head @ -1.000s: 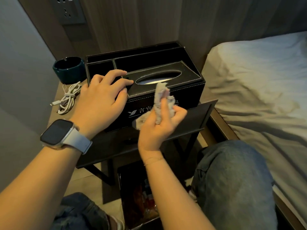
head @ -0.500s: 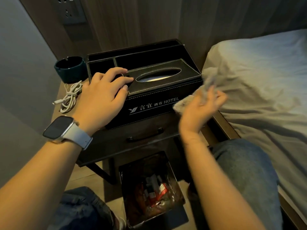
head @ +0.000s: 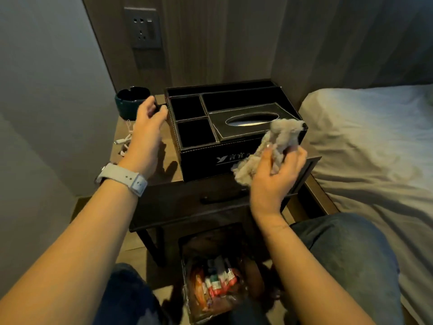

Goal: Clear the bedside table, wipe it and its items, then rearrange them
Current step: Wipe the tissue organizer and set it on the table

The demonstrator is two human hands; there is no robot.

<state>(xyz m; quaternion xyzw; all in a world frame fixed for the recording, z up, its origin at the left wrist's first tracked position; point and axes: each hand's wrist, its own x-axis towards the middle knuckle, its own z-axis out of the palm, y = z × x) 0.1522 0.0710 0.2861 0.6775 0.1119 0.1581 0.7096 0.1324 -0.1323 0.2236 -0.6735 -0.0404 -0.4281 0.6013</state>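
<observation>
A black leather organizer with a tissue slot (head: 196, 133) stands on the dark wooden bedside table (head: 164, 171). My left hand (head: 150, 130) hovers at the organizer's left rear corner with its fingers loosely curled; I cannot tell whether it touches the box. My right hand (head: 274, 181) grips a crumpled grey cloth (head: 278, 139) in front of the organizer's right front corner. A dark teal ashtray (head: 127, 102) sits at the table's back left. A coiled white cable (head: 123, 143) lies in front of it, partly hidden by my left wrist.
The table's drawer front with a black handle (head: 222, 198) faces me. Under the table stands a bin (head: 215, 289) full of wrappers. A bed with a light sheet (head: 375, 148) is close on the right. A wall socket (head: 143, 28) sits above.
My left hand lifted off the organizer's top and moved left to its rear corner. My right hand swung the cloth toward the bed, then back to the box's right front corner.
</observation>
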